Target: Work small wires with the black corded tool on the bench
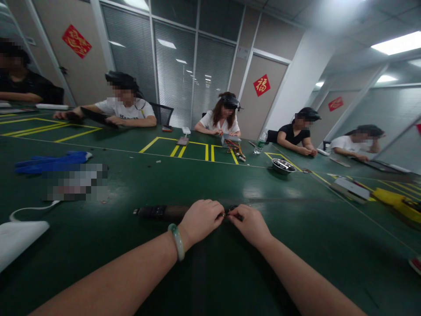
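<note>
A dark, tube-shaped tool (164, 212), which looks like an electric screwdriver, lies on the green table with its narrow metal tip pointing left. Over its right end is my left hand (201, 220), with a green bangle (176, 241) on the wrist. Its thumb and fingers are pinched together at a small brass-coloured ring (224, 215); the part it belongs to is mostly hidden. Close by on the right, the fingers of my right hand (251, 224) are closed at a small dark piece (234, 207) whose kind I cannot make out. The fingertips of both hands nearly meet.
Blue gloves (52, 162) and a blurred-out device with a white cable lie left. A metal bowl (283, 166), a water bottle (260, 142) and a yellow case (399, 204) stand farther right. Several people sit across the table (138, 272), one behind a metal box with coloured wires (231, 141).
</note>
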Motion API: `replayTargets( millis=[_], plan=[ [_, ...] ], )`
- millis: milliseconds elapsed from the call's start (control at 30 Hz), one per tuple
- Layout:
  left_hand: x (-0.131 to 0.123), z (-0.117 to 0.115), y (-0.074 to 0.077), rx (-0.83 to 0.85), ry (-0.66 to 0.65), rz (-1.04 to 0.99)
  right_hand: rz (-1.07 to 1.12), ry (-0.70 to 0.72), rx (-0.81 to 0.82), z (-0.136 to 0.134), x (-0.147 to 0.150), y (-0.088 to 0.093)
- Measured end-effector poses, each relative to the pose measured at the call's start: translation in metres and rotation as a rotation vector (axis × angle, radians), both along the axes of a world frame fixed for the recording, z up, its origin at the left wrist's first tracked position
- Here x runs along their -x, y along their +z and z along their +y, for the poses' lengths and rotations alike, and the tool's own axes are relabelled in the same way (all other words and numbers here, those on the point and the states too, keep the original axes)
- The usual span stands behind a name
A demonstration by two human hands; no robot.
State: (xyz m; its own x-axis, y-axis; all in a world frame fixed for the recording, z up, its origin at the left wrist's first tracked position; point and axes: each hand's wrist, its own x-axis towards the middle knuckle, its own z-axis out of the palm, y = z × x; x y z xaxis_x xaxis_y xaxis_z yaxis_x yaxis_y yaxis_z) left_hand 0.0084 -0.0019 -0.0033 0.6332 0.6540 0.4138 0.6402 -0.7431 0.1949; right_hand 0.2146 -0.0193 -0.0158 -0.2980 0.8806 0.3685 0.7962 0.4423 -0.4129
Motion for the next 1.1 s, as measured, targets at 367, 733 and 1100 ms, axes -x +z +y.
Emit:
replayTargets(
  millis=[367,733,1100],
  plan=[
    [-0.001,-0.001,0.001,-0.007,-0.002,0.042,-0.045,0.077,-0.036,0.005,0.002,0.002],
    [-0.001,-0.002,0.001,-0.041,0.01,0.067,-0.127,0.061,0.088,0.008,0.009,-0.001],
    [0.004,-0.017,0.013,-0.096,-0.115,-0.091,-0.311,0.027,-0.001,0.008,0.014,-0.005]
  ],
)
